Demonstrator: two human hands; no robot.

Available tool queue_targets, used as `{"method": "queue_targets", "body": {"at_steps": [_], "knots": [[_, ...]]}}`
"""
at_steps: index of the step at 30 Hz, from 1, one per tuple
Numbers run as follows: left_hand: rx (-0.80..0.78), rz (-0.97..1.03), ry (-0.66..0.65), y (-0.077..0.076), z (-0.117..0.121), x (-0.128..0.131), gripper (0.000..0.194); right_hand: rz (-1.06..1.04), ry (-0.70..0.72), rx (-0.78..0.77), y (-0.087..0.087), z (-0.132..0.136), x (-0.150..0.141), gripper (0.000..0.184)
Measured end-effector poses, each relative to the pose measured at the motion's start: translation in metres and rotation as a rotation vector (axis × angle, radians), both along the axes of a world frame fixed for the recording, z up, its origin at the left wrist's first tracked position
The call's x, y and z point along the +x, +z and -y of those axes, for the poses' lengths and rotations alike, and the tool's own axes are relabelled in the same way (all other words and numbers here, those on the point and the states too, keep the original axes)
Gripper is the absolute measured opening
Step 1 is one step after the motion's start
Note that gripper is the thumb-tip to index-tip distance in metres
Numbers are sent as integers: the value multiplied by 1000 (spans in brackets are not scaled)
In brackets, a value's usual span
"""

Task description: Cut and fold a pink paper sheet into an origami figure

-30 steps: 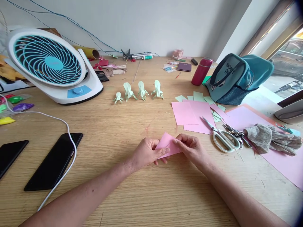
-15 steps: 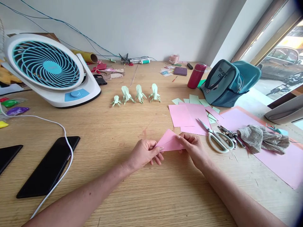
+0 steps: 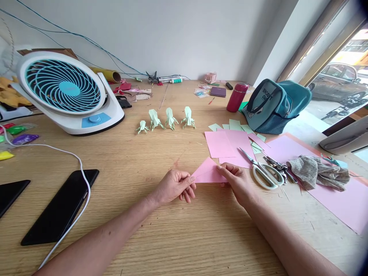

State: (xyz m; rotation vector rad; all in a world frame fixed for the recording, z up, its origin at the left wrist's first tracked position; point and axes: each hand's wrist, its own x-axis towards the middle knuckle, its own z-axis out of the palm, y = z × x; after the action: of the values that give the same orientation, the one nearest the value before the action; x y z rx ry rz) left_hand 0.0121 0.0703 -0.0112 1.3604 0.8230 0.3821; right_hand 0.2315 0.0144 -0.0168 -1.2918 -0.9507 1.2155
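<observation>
A small pink sheet of paper (image 3: 208, 171), folded into a triangle, is held between both hands above the wooden table. My left hand (image 3: 177, 186) pinches its left corner between thumb and fingers. On the right side, my right hand (image 3: 234, 178) grips the paper with the thumb on top; its other fingertips are partly hidden beneath. A crease line runs across the triangle. Just beyond lie flat pink sheets (image 3: 220, 145), and to the right rest white-handled scissors (image 3: 267, 175). Several pale green folded paper figures (image 3: 155, 119) stand in a row farther back.
A white fan (image 3: 69, 92) stands at the left, with a black phone (image 3: 61, 207) and white cable nearer. A red flask (image 3: 237, 97), a teal bag (image 3: 273, 107), a grey cloth (image 3: 317, 172) and large pink sheets (image 3: 342, 203) occupy the right.
The view has tilted slightly, so the scene sits a little lower. My left hand's grip has slid out toward the paper's left tip; the paper stays in both hands.
</observation>
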Motion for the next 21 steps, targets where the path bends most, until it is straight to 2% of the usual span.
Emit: {"method": "queue_targets", "body": {"at_steps": [8, 15, 21], "knots": [[17, 4, -52, 1, -2, -5, 51, 23, 35, -46, 1, -2, 4, 48], [-43, 112, -69, 4, -5, -8, 51, 6, 46, -83, 5, -2, 4, 49], [-10, 97, -68, 6, -3, -7, 51, 28, 55, -27, 7, -1, 2, 49]]}}
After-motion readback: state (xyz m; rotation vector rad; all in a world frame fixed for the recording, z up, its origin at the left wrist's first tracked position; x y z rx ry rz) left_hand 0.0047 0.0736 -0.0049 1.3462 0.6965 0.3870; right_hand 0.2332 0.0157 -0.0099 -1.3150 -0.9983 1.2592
